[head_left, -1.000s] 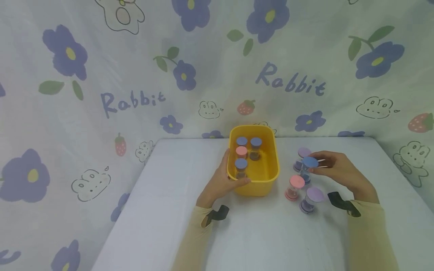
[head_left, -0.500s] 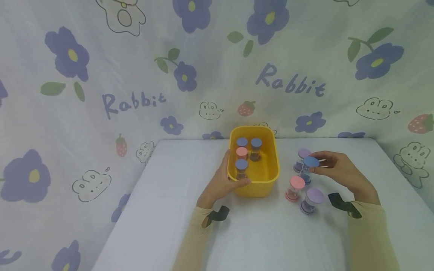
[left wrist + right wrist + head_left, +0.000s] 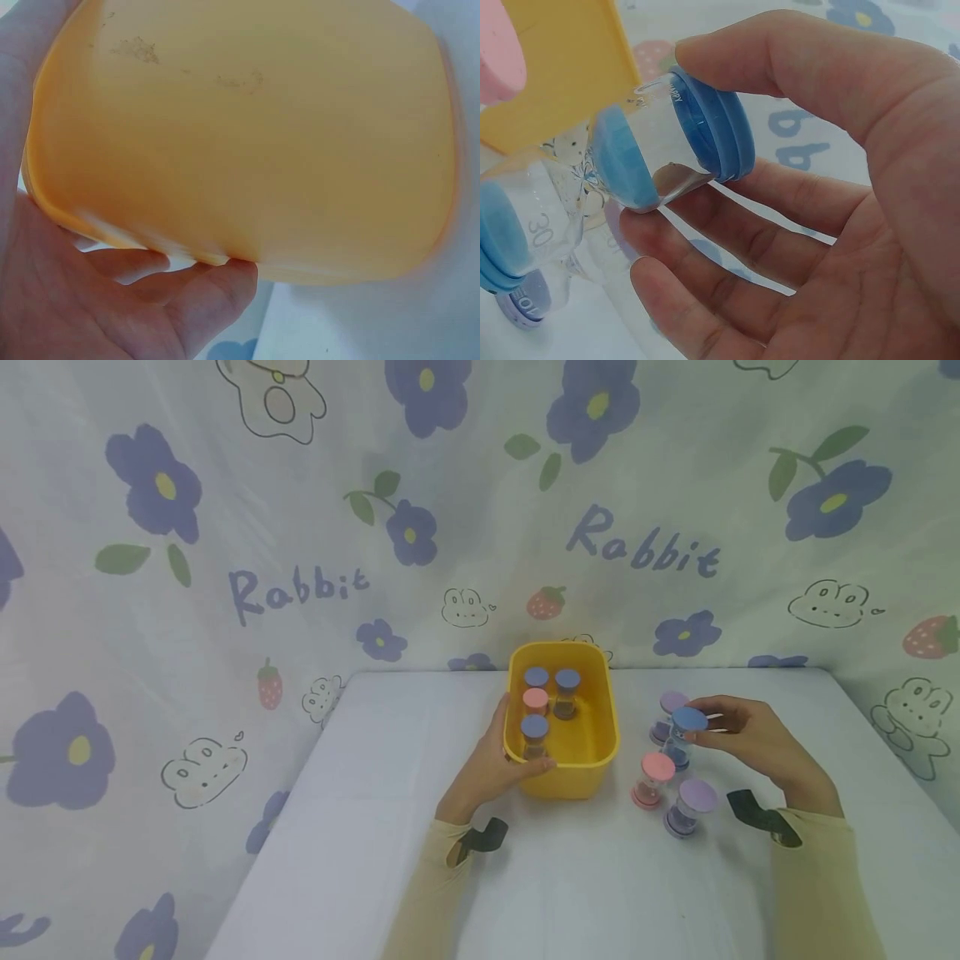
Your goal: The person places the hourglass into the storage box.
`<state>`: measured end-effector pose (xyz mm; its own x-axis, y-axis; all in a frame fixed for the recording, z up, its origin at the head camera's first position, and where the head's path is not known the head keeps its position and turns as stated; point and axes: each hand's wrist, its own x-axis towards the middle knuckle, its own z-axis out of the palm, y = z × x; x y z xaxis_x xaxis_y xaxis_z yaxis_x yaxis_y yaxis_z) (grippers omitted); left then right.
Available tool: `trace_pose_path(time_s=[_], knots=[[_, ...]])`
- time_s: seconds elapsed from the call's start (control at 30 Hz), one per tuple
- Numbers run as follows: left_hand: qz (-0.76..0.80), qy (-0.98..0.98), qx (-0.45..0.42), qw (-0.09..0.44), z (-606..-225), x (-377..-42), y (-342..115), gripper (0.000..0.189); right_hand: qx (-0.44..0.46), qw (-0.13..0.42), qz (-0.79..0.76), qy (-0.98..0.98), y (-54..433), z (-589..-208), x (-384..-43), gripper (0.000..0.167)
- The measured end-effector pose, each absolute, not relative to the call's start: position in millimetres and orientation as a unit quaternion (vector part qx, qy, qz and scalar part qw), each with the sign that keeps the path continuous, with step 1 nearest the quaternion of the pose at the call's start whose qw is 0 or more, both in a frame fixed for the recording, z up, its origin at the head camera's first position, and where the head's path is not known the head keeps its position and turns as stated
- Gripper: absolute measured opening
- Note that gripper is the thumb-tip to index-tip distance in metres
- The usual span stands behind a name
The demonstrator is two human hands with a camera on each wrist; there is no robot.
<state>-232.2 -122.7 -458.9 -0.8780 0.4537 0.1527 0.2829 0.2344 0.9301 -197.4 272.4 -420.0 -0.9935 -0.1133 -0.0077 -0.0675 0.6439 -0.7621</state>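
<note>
My left hand [image 3: 491,764] holds the yellow plastic bin [image 3: 570,781] at its near left corner, thumb along the front rim. In the left wrist view the bin's yellow wall [image 3: 255,150] fills most of the picture, with fingers [image 3: 217,296] against its edge. Around the upper part of a blue sand timer [image 3: 678,747] are the thumb and fingers of my right hand [image 3: 742,739]. The right wrist view shows this timer's blue cap [image 3: 731,135] between thumb and fingers, with blue sand in both bulbs. It stands upright near the other timers.
Beside the held timer stand a pink sand timer [image 3: 648,785], a purple one [image 3: 690,810] nearer, and another purple one [image 3: 663,718] behind. Several timers with blue and pink caps [image 3: 535,725] are inside the bin. A printed curtain [image 3: 480,510] hangs behind the white table [image 3: 360,760].
Both hands, the bin and the timers keep their places. Only the head view has shifted very slightly.
</note>
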Motion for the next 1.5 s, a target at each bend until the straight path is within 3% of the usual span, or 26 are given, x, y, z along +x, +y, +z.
trace_pose_path(time_s=[0.3, 0.73, 1.13, 1.5], knots=[[0.569, 0.785, 0.233, 0.074, -459, -231, -123, 0.111, -0.043, 0.017, -0.415, 0.909, 268, -414, -194, 0.059], [0.573, 0.779, 0.241, 0.075, -462, -234, -122, 0.113, -0.053, -0.018, -0.446, 0.893, 267, -405, -189, 0.05], [0.568, 0.786, 0.229, 0.079, -463, -232, -119, 0.11, -0.053, -0.01, -0.405, 0.913, 260, -393, -189, 0.055], [0.567, 0.787, 0.233, 0.07, -456, -228, -124, 0.112, -0.057, -0.059, -0.417, 0.905, 258, -376, -196, 0.051]])
